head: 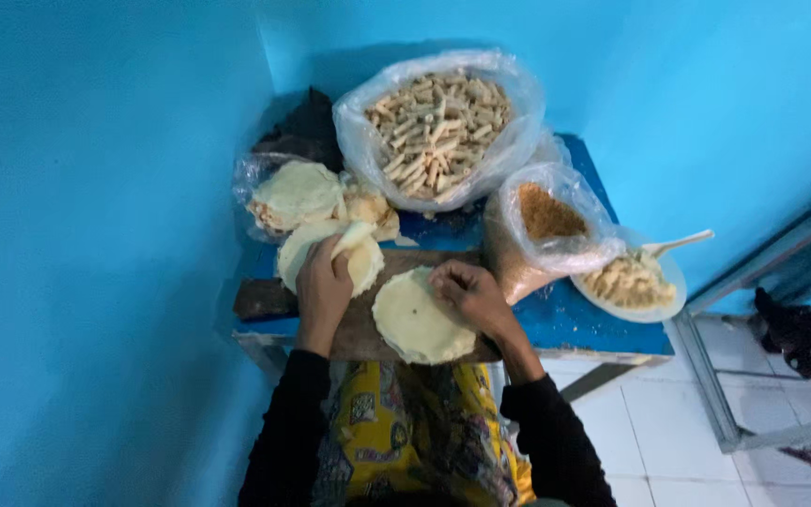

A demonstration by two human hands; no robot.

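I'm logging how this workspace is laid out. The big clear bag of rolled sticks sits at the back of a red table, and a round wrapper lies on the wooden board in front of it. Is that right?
Not quite: the table is blue, not red, as the head view shows. The rest holds: the big clear bag of rolled sticks sits at the back, and a round wrapper lies on the wooden board in front.

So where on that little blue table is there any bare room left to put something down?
Little: a bare strip of blue table between the round wrapper under the right hand and the white plate. The back is crowded with the bag of rolls and wrapper stacks.
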